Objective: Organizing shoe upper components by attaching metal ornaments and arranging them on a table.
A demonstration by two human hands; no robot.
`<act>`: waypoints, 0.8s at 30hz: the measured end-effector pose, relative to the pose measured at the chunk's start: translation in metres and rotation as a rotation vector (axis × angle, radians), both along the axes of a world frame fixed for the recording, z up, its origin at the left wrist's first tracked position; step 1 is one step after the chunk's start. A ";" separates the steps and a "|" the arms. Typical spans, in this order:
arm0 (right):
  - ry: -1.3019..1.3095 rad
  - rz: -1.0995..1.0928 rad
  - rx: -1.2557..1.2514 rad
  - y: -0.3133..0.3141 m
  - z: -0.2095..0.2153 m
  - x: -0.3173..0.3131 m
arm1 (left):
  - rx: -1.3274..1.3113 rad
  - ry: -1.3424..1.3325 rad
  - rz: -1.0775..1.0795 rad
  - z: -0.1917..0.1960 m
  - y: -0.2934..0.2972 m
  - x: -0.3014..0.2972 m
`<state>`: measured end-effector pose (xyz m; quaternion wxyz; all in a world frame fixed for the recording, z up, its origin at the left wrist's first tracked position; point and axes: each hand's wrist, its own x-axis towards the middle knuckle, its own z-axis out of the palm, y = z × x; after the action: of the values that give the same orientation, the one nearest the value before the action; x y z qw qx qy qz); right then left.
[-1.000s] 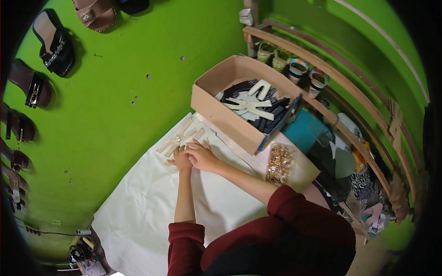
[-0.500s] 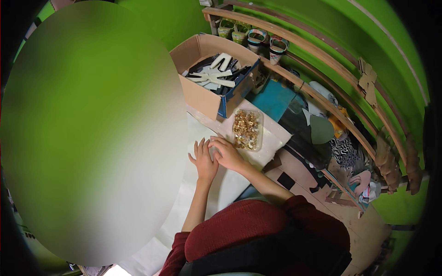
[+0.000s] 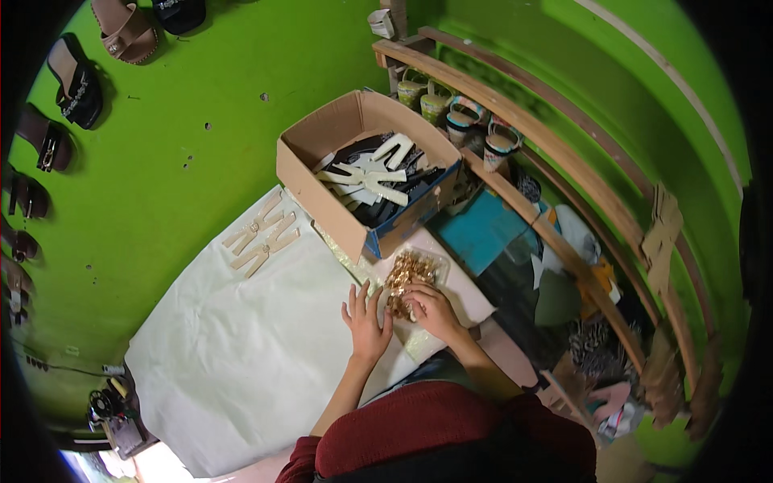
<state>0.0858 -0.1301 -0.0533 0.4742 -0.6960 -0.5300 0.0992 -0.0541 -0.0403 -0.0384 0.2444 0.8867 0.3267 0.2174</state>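
A shallow clear plastic tray [image 3: 436, 262] holds a heap of small shiny gold-coloured ornaments [image 3: 409, 272]. My right hand [image 3: 435, 312] reaches over the tray's near side, its fingers bent down and drawn together among the gold pieces. Whatever lies between those fingertips is hidden. Just left of the tray, my left hand [image 3: 367, 328] has its fingers spread and holds nothing. Beneath it is a white sheet [image 3: 266, 338] covering the table. Farther off on this sheet lie several beige shoe straps [image 3: 264, 235], cut in crossed shapes, some with a small ornament at the middle.
Behind the tray stands an open cardboard box [image 3: 326, 205] full of white and black cut pieces. A wooden rack [image 3: 555, 233] runs along the right, with small decorated baskets [image 3: 460, 119] and scraps. Sandals [image 3: 76, 84] hang on the green wall at left.
My right hand has left my left hand's side and gone to the gold pieces in the tray. The left hand's fingers have spread wider. The view has shifted.
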 end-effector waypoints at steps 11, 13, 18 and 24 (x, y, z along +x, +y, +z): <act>0.157 0.279 -0.006 0.029 0.052 0.075 | 0.150 -0.214 0.086 0.040 -0.004 0.078; 0.143 0.320 -0.003 0.044 0.073 0.090 | 0.172 -0.208 0.124 0.059 0.007 0.091; 0.009 0.431 0.015 0.107 0.125 0.139 | 0.207 -0.052 0.236 0.091 0.047 0.124; -0.511 0.743 -0.597 0.231 0.125 0.184 | 0.190 0.110 0.271 0.068 0.064 0.126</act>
<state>0.2698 0.1013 0.0720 0.0447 -0.5681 -0.7877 0.2339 0.0719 0.0236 0.0293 0.1098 0.8642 0.4342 0.2294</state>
